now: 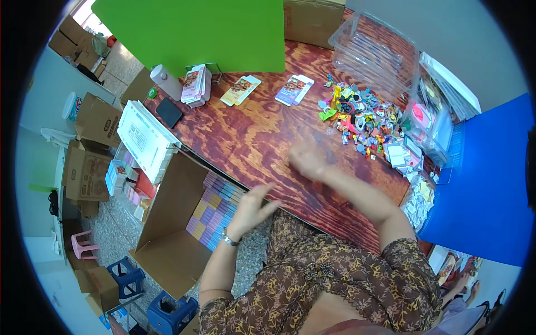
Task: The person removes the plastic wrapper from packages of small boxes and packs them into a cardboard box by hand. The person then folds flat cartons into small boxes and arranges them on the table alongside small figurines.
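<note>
Around me the light is bright and quite even on the wooden table (240, 131), with only a soft shadow near the right forearm (356, 192). The clear plastic trays (374, 56) shine a little. The right hand (306, 158) is blurred, the far opening (88, 15) looks washed white, and walls (460, 42) curve toward black corners

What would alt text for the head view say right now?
A person's blurred right hand is over a red-brown table, near a heap of small colourful trinkets. The left hand, seemingly empty, is at the table's front edge, beside an open carton holding pastel packs.
</note>
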A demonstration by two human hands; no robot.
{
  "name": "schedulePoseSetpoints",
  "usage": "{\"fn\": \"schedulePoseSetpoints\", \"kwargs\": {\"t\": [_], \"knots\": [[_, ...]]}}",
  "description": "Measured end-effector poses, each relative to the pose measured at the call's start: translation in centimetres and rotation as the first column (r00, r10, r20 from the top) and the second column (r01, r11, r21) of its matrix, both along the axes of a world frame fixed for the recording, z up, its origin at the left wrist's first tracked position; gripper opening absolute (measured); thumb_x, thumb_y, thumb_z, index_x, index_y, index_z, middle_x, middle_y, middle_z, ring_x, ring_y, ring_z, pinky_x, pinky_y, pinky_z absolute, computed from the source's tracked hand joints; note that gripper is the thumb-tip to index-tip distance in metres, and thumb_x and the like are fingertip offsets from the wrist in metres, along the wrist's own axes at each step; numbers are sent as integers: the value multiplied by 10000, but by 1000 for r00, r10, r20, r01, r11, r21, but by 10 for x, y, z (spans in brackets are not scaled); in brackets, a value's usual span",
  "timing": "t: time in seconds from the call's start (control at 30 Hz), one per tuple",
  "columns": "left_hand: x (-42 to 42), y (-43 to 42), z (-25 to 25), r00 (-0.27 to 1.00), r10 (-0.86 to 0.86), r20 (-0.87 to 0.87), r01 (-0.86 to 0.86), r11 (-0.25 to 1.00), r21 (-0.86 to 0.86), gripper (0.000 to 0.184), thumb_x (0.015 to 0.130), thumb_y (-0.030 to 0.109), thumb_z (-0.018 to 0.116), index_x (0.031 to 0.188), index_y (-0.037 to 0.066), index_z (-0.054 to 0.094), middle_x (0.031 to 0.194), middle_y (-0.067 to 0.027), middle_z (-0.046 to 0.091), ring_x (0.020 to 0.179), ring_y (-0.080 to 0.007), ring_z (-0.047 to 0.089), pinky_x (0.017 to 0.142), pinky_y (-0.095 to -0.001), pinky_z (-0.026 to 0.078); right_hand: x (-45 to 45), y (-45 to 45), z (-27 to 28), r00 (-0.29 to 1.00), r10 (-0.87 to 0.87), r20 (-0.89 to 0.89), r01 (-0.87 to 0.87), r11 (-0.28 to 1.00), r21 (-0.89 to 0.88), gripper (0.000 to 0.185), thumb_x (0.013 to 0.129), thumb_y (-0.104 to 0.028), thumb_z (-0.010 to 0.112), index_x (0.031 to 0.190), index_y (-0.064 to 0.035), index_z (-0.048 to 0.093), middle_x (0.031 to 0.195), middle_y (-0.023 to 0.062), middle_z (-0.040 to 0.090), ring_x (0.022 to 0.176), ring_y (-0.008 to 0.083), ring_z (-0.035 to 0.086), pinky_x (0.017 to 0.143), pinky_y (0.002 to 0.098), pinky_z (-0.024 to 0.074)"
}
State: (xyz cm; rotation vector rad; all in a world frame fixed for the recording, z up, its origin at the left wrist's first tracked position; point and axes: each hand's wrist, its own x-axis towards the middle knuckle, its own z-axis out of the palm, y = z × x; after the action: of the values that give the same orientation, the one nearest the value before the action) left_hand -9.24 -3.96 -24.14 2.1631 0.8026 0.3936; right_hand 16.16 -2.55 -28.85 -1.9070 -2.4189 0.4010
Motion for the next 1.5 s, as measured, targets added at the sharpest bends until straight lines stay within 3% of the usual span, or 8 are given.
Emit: {"fn": "schedulePoseSetpoints", "kwargs": {"t": [0.1, 0.13, 0.37, 0.5, 0.53, 0.9, 1.27, 1.5], "knots": [[-2, 20, -3, 971, 229, 63, -229, 973, -15, 463, 848, 222, 708, 1241, 14, 575, 1098, -195, 658, 988, -318, 664, 826, -377, 533, -54, -38, 17, 906, 185, -382, -260, 953, -156, 157, 847, -174, 579, 975, -93, 623, 907, 165, 652, 919, 329, 639, 809, 444, 510], [-1, 26, -5, 958, 276, 75, -273, 961, -47, 450, 851, 209, 702, 1239, 18, 577, 1092, -192, 660, 986, -319, 663, 825, -379, 531, -63, -50, 3, 673, 359, -646, -297, 932, 209, 183, 840, -147, 580, 1008, -91, 629, 925, 149, 658, 912, 331, 643, 796, 438, 517], [18, 18, -52, 987, 58, -147, -11, 954, 300, 520, 809, 226, 715, 1240, -26, 566, 1239, -252, 551, 1162, -380, 546, 955, -447, 464, 22, 43, 1, 933, 216, -288, -80, 905, 418, 115, 787, -186, 592, 774, -90, 655, 688, 134, 635, 653, 348, 633, 633, 456, 525], [32, -7, -71, 927, 10, -374, 138, 920, 367, 654, 789, 272, 707, 1320, -46, 497, 1371, -337, 423, 1290, -483, 406, 1056, -573, 356, 113, 118, -22, 933, -303, 194, 98, 733, 673, 303, 787, -287, 627, 981, -57, 661, 1043, 136, 627, 962, 314, 591, 790, 478, 462], [34, -12, -75, 905, 33, -424, 149, 909, 389, 679, 782, 274, 706, 1334, -50, 480, 1377, -344, 411, 1296, -496, 392, 1061, -577, 347, 135, 137, -23, 900, -400, 173, 338, 892, 302, 490, 835, -405, 634, 1171, -51, 585, 1232, 170, 542, 1148, 346, 510, 941, 451, 429], [32, -13, -88, 918, 94, -384, 95, 891, 444, 653, 736, 221, 692, 1271, -102, 502, 1342, -368, 434, 1282, -508, 403, 1017, -569, 397, 175, 118, -18, 743, -310, 593, 331, 941, 78, 625, 915, -524, 500, 1365, -90, 470, 1313, 135, 560, 1169, 313, 551, 1041, 580, 329], [-19, 20, -69, 995, -31, -93, 30, 999, -18, 584, 806, 327, 718, 1271, 9, 563, 1228, -196, 610, 1051, -312, 633, 847, -395, 548, 119, 174, -105, 999, 49, -13, -42, 937, 348, 580, 922, -363, 583, 1415, -107, 414, 1478, 165, 385, 1354, 365, 368, 1080, 586, 288], [-192, 67, -33, 770, 633, 76, -565, 622, 542, 359, 780, 169, 729, 1118, 84, 642, 1087, -120, 674, 1024, -308, 642, 875, -405, 526, 52, 164, -65, 998, 34, -56, -15, 953, 301, 542, 919, -250, 593, 1380, -23, 421, 1442, 217, 395, 1350, 387, 360, 1120, 473, 283]]}}
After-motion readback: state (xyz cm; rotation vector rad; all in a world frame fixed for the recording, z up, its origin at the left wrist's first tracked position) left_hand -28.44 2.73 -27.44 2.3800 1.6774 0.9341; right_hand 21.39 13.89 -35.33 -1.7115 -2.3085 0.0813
